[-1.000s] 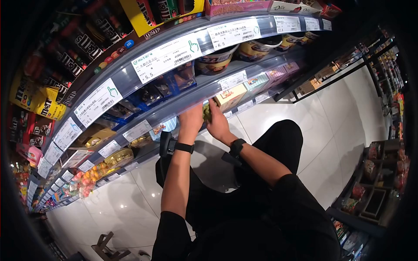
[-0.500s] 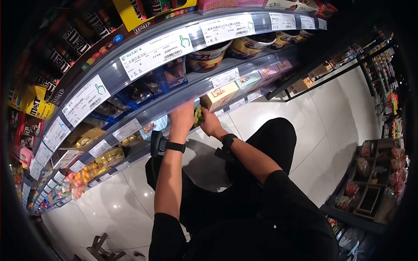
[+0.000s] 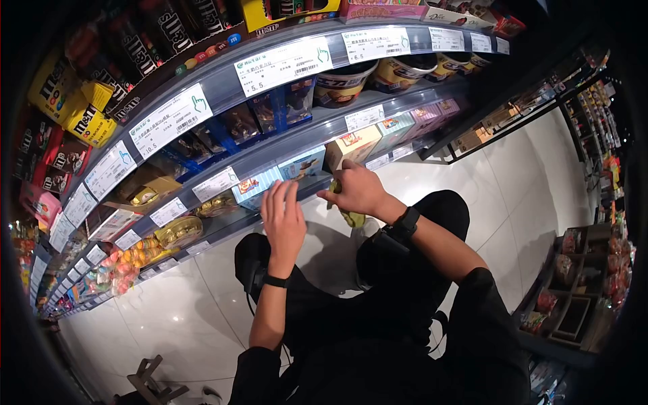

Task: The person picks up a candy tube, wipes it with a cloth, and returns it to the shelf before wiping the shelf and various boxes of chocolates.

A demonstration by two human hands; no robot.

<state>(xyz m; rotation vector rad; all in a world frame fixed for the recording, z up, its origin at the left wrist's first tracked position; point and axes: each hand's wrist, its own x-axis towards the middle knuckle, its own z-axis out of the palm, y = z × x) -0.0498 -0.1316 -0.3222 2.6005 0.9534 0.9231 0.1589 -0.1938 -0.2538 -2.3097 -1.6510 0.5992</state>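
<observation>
Looking down from the head camera, we are seeing both of the person's bare hands raised in front of a curved shop shelf (image 3: 283,150) that is running from the lower left to the upper right.

The left hand (image 3: 283,219) is standing wide open with its fingers spread and pointing up towards the shelf. It is gripping nothing and is hovering just in front of the rail, below a light-blue box (image 3: 302,165). A black wristband (image 3: 275,280) is sitting on that wrist.

The right hand (image 3: 358,191) is lying just right of the left one, near the shelf edge, and is curling closed around a green packet (image 3: 352,218). The packet is hanging out below the fist, and a little more green is showing above the fingers. The packet is hanging off the shelf, over the floor, just below an orange box (image 3: 356,144) that is standing on the shelf. A black watch (image 3: 407,219) is showing on the right wrist.

Farther up, round tubs (image 3: 343,84) are sitting on the next shelf, behind a white price label (image 3: 283,64). At the far left, yellow M&M's bags (image 3: 88,121) are filling the upper rows. A glossy white tiled floor (image 3: 526,175) is stretching away to the right, and a low rack of goods (image 3: 574,270) is standing at the right edge, well apart from the hands.
</observation>
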